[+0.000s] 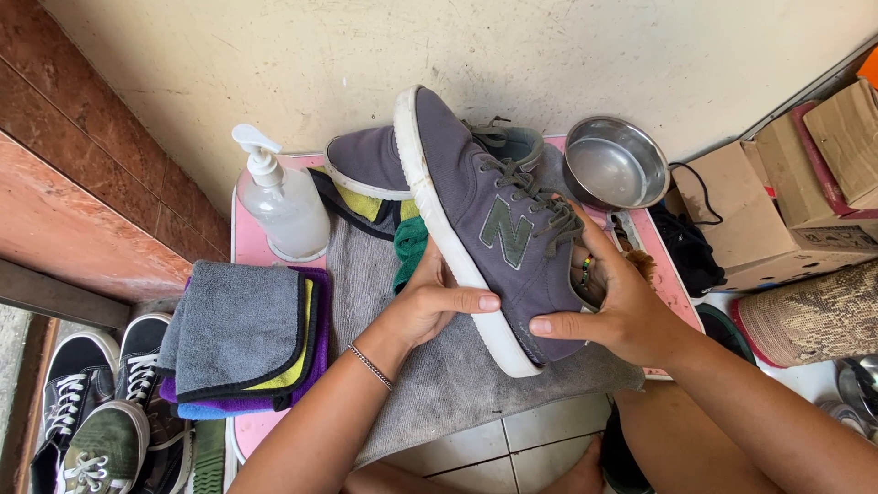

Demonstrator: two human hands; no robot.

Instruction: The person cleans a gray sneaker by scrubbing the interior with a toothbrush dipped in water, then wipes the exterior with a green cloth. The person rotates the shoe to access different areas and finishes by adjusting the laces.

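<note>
A grey-purple sneaker (476, 210) with a white sole and olive laces is held tilted above a grey towel (439, 384) on a small pink table (245, 240). My left hand (430, 302) grips the sole from beneath, thumb across its white edge. My right hand (613, 302) clasps the heel and opening, fingers resting by the laces. A second matching sneaker (370, 163) lies behind, partly hidden by the held one. A green cloth (411, 247) peeks out under the shoe.
A clear pump bottle (282, 206) stands at the table's left. Folded cloths (242, 338) are stacked at the front left. A steel bowl (615, 165) sits at the back right. Cardboard boxes (786, 201) are at the right, other sneakers (101, 412) on the floor at left.
</note>
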